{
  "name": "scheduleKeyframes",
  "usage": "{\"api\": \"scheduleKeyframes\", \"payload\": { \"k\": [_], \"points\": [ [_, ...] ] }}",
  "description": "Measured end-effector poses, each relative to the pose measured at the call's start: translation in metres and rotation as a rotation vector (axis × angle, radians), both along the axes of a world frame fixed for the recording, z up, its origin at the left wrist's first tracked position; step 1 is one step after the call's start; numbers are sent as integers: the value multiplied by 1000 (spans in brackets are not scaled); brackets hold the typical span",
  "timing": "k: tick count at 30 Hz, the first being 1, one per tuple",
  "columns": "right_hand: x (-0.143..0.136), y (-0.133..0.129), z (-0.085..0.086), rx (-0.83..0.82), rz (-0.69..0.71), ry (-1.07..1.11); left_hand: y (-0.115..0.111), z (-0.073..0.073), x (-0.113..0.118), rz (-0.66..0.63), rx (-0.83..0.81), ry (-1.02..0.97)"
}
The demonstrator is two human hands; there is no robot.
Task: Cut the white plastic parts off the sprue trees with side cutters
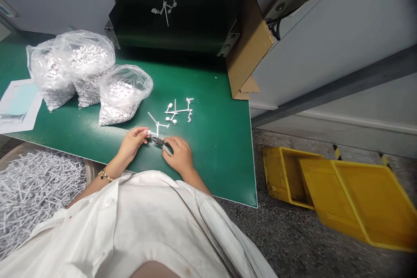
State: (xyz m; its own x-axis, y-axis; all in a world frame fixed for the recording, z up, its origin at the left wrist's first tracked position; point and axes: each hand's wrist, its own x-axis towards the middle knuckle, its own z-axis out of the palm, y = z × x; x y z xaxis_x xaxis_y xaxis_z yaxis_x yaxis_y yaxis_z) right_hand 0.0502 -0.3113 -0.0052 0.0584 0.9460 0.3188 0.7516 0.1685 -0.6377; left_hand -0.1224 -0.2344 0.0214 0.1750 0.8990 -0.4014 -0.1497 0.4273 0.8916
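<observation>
Between the fingertips of my left hand (pixel 133 144) is one end of a white branched plastic sprue (pixel 157 127). My right hand (pixel 178 154) is wrapped round the grip of small cutting pliers (pixel 159 140), whose jaws lie at the sprue's lower stem near my left fingertips. Whether the jaws are touching the plastic I cannot tell. Just beyond, more white sprues (pixel 176 112) with small round and stepped parts lie on the green table (pixel 208 147).
Clear bags of small white parts (pixel 121 100) stand at the left, beside papers (pixel 19 104). A bin of white sticks (pixel 42 195) is below the table's left edge. A dark conveyor (pixel 195 30) carries sprues at the back. Cardboard (pixel 249 52) and yellow crates (pixel 345 195) are at the right.
</observation>
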Motion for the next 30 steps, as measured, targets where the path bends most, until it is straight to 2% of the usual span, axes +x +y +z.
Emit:
{"api": "scheduleKeyframes", "payload": {
  "k": [14, 20, 30],
  "points": [
    [-1, 0, 0, 42, -60, 14, -12, -3, 16, 28, -114, -196],
    [-1, 0, 0, 31, -67, -39, -13, -7, 17, 42, -153, -205],
    [0, -1, 4, -39, -41, -137, -11, -3, 15, 24, -195, -151]
  ]
}}
